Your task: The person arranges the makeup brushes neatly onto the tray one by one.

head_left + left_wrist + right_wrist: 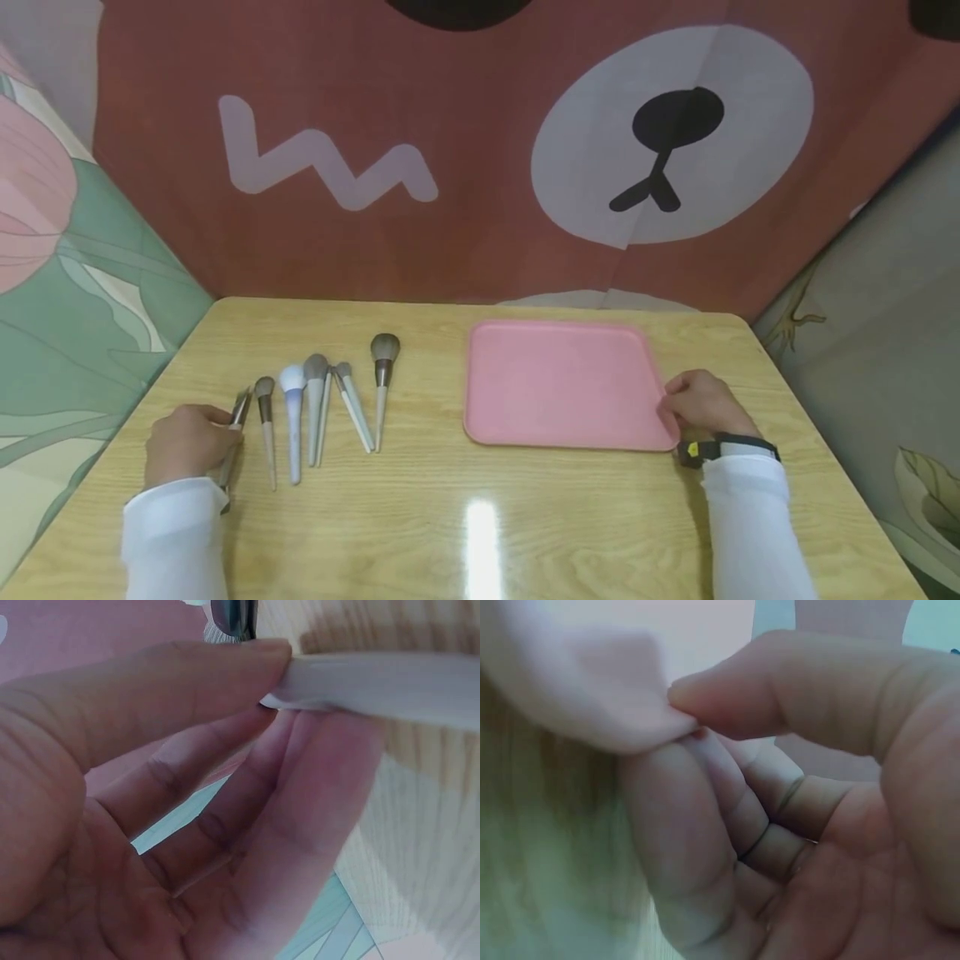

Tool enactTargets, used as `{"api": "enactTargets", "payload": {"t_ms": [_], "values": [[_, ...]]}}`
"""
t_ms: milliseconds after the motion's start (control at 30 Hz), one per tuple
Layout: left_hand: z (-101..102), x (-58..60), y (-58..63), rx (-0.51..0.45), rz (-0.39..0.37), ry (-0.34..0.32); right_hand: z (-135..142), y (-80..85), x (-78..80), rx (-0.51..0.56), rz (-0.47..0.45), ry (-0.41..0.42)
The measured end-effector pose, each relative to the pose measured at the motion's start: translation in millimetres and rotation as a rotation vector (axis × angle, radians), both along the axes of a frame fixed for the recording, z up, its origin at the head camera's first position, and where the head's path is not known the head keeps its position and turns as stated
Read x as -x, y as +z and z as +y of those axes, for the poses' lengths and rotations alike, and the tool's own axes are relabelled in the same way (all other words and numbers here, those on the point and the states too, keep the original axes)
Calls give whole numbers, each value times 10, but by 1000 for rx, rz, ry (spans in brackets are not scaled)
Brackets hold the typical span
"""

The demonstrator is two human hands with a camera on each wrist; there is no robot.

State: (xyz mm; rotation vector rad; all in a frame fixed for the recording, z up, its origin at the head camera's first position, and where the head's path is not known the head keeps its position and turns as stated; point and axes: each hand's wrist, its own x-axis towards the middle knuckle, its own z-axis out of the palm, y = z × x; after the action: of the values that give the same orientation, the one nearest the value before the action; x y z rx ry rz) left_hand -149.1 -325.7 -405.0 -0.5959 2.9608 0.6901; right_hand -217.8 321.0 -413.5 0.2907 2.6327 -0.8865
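Note:
At the left of the table, my left hand (pixel 187 443) pinches a makeup brush (pixel 239 410) between thumb and fingers. The left wrist view shows that brush's pale handle (pixel 382 684) running off to the right from the fingertips. Just right of it lies a brown-haired makeup brush (pixel 266 408), then a white-haired brush (pixel 293 417). Over on the right, my right hand (pixel 708 404) grips the right rim of a pink rectangular tray (pixel 562 383). In the right wrist view the thumb is on top of the tray's rim (pixel 622 727), with fingers curled beneath.
Several more brushes lie in a loose row, among them a grey-haired one (pixel 314 408) and a large dark-haired one (pixel 384 367) nearest the tray. All rest on a wooden table (pixel 360 533). A printed red cloth (pixel 465 250) rises behind the table's far edge.

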Motion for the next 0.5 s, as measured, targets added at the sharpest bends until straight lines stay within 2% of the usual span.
{"api": "enactTargets", "payload": {"t_ms": [267,500], "values": [[-6,3,6,-2,-10,-6,-70,11,18,-26,-18,-23],[-5,5,10,-8,-26,-11,-117,10,15,-38,8,7]]}}
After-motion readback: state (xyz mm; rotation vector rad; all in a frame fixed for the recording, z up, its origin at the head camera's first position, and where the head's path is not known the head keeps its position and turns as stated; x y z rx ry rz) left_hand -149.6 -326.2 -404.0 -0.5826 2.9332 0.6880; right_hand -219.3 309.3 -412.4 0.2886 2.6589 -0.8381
